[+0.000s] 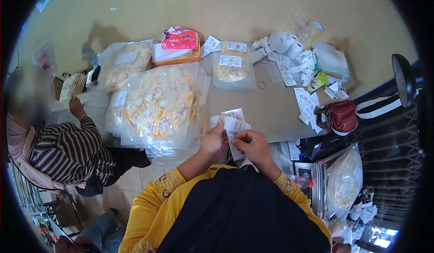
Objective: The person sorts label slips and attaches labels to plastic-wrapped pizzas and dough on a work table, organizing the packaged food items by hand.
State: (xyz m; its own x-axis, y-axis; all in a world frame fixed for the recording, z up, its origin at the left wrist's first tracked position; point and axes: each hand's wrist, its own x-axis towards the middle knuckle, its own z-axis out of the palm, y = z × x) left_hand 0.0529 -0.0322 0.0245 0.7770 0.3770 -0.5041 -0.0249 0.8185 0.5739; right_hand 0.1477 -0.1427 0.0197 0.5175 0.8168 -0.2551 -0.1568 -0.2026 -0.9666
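Note:
My left hand [213,141] is closed on a white printed label [237,124], its thumb pressed on the upper left part. My right hand [253,145] pinches the label strip lower down, thumb and fingers together. Part of the strip hangs between the two hands, and another printed slip [234,113] with red marks shows just behind it at the table's near edge. Left of my hands lies a stack of large pizzas [158,101] sealed in clear plastic bags. Beyond my hands is a smaller bagged pack [233,67] bearing white labels.
Further bagged pizzas [124,67] and an orange box [178,58] with a red packet [179,38] stand at the back left. Printed slips [307,106], a tape roll [312,34] and a dark red bag [340,116] crowd the right side. A co-worker [68,144] in stripes is at the left.

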